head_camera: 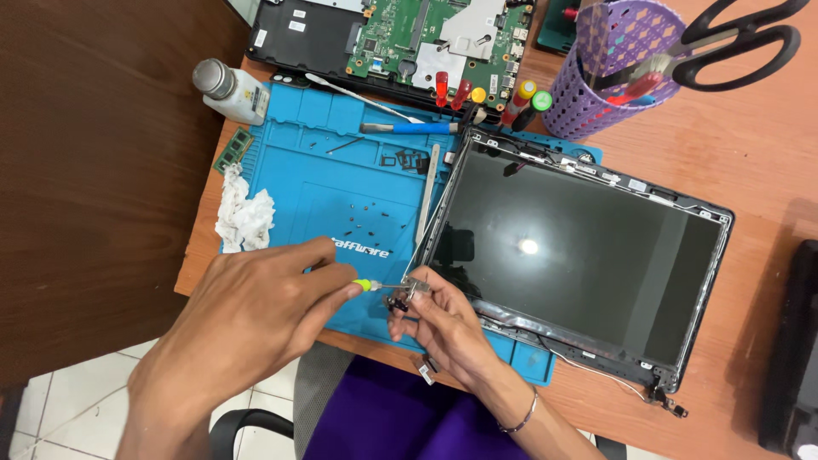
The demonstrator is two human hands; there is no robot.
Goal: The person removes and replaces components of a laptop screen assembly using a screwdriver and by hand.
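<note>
Centrally, a small metal hinge bracket (pixel 407 294) is pinched by the right hand (pixel 447 328) at the lower left corner of a glossy dark laptop screen panel (pixel 571 247). A green-tipped screwdriver (pixel 368 285), gripped in the left hand's (pixel 247 311) curled fingers, seemingly meets the bracket. Everything lies on a blue rubbery mat (pixel 341 187), strewn with tiny screws, beside crumpled white tissue (pixel 244 217).
</note>
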